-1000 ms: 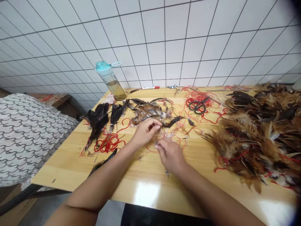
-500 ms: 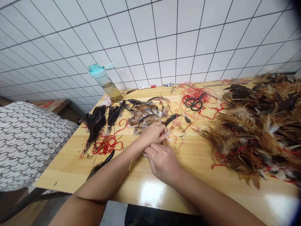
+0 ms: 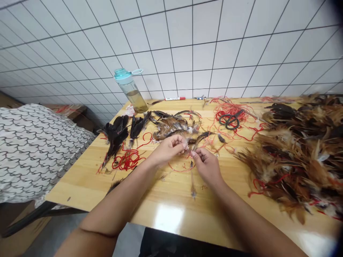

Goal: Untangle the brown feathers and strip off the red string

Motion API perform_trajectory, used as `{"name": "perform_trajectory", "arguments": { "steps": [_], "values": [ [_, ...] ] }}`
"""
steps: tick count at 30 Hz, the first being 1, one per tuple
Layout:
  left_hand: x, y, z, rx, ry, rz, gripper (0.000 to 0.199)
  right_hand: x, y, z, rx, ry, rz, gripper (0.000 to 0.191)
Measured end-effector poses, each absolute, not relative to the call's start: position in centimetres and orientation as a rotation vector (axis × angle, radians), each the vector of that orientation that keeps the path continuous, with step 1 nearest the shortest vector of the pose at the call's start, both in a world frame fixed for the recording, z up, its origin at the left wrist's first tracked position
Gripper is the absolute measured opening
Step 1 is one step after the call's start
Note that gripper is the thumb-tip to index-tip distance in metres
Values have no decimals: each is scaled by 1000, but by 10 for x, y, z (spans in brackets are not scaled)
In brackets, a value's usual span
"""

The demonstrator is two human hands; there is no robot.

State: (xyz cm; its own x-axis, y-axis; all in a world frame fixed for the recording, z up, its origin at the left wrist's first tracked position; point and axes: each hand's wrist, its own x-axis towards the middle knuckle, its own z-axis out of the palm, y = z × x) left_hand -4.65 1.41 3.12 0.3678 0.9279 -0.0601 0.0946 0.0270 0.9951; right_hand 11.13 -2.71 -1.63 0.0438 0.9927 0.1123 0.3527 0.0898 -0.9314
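Note:
Fingers curled in a pinch, my left hand [image 3: 171, 149] is just in front of the pile of brown and grey feathers [image 3: 171, 125]. Close to its right, my right hand [image 3: 207, 165] is pinched too, its fingertips a small gap away. What sits in each pinch is too small to make out. A thin red thread [image 3: 182, 170] curves on the wooden table [image 3: 107, 192] below the hands, and a small loose feather [image 3: 193, 189] lies between them. Coiled red cord [image 3: 127, 160] lies left of my left hand, near black feather bunches [image 3: 115, 137].
A large heap of brown feathers [image 3: 300, 160] covers the right side. Black scissors [image 3: 230, 120] rest on tangled red thread [image 3: 233, 107]. A bottle [image 3: 134, 94] and a red-capped marker [image 3: 174, 99] stand and lie near the tiled wall. Patterned cloth [image 3: 40, 150] is at left.
My hands, crossed closely before, have moved apart, with my right hand now further right. The thread and small feather beneath them have come into view. The camera view has shifted slightly.

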Motion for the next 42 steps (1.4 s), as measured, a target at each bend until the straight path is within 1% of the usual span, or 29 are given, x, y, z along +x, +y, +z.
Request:
{"name": "perform_trajectory", "arguments": {
  "steps": [3,10,15,22,27,31,33,39,42],
  "values": [
    [-47,8,29,1300,970,844,27,111,-26,-18,-1406,-1436,945,24],
    [-43,5,21,1298,926,803,27,109,-24,-17,-1347,-1381,1099,27],
    [-44,6,22,1292,934,794,28,110,-25,-15,-1329,-1397,1078,27],
    [-44,7,18,1275,907,788,24,111,-27,-13,-1387,-1558,914,23],
    [-48,9,17,1431,894,718,23,115,-29,-9,-1434,-1888,594,20],
    [-46,9,11,1578,1008,714,18,114,-32,-8,-1525,-2057,406,23],
    [-45,8,8,1652,1079,728,18,114,-31,-10,-1551,-2064,426,24],
    [-45,10,10,1636,1064,741,19,117,-25,-18,-1452,-1870,754,21],
    [-46,11,10,1600,1052,779,21,118,-26,-15,-1474,-1844,687,24]
  ]
}}
